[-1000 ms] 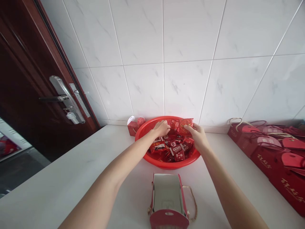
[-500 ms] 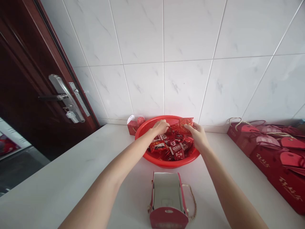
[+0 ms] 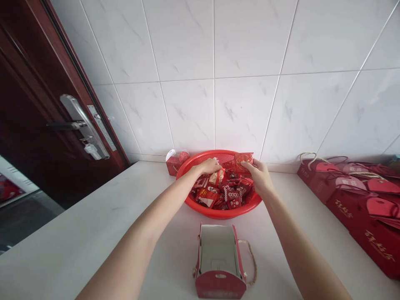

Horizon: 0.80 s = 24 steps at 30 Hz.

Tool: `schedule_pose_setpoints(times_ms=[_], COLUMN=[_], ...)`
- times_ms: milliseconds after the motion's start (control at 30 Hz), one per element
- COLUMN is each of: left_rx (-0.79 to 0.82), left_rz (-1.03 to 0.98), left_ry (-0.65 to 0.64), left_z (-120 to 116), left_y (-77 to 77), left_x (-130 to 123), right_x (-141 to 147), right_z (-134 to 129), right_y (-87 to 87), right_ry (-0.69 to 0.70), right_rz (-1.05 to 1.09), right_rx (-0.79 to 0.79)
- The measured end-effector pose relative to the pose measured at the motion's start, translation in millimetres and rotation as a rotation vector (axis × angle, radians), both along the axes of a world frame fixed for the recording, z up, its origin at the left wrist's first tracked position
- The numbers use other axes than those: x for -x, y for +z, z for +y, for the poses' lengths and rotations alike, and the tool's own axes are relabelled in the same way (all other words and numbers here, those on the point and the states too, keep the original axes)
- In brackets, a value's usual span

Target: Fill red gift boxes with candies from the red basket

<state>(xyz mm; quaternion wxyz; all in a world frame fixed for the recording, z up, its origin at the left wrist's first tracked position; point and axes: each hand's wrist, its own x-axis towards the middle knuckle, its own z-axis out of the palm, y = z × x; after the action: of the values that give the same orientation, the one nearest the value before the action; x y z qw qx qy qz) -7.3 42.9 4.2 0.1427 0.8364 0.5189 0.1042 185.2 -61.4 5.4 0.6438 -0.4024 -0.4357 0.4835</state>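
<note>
A red plastic basket (image 3: 218, 213) holds many small wrapped snacks (image 3: 233, 196), mostly in red packets. My right hand (image 3: 260, 171) is closed on a flat red packet (image 3: 243, 161) with a gold print, held up at the basket's right back rim. Inside the basket on the left, my left hand (image 3: 210, 166) has its fingers curled down at a red-and-cream snack packet (image 3: 216, 177); its fingertips are partly hidden. In front of the basket stands an open red gift box (image 3: 220, 285) with a pale inside and rope handles, nothing visible in it.
At the right, several closed red gift boxes (image 3: 346, 214) with rope handles stand in rows against the tiled wall (image 3: 243, 108). A small red box (image 3: 173, 166) sits behind the basket's left side. A dark wooden door (image 3: 37, 104) with a metal handle stands at the left.
My left hand has shifted slightly left and down among the snacks, and a red-and-cream packet now shows at its fingers. The right hand still holds the red packet, almost unmoved.
</note>
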Motion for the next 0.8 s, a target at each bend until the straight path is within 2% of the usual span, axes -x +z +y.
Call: schedule_pose_setpoints(times_ms=[200, 333, 400, 467, 633, 800], left_rx=[-0.121, -0.196, -0.177, -0.061, 0.388, 0.577], left_rz=[-0.065, -0.08, -0.074, -0.036, 0.162, 0.237], left_ry=[0.117, 0.12, 0.087, 0.016, -0.127, -0.119], left_z=[-6.6, -9.8, -11.6, -14.7, -26.0, -27.3], left_y=[8.6, 12.9, 14.1, 13.6, 7.0, 5.1], left_x=[-1.1, -0.1, -1.4, -4.1, -13.4, -18.1], right_x=[0.4, 0.4, 0.2, 0.0, -0.6, -1.1], right_z=[-0.1, -1.4, -1.7, -1.4, 0.5, 1.9], right_y=[1.0, 2.0, 2.1, 1.8, 0.0, -1.1], right_ry=[-0.001, 0.001, 0.001, 0.001, -0.005, -0.01], right_rz=[0.015, 0.002, 0.005, 0.008, -0.017, -0.023], right_rx=[0.016, 0.007, 0.007, 0.008, 0.009, 0.012])
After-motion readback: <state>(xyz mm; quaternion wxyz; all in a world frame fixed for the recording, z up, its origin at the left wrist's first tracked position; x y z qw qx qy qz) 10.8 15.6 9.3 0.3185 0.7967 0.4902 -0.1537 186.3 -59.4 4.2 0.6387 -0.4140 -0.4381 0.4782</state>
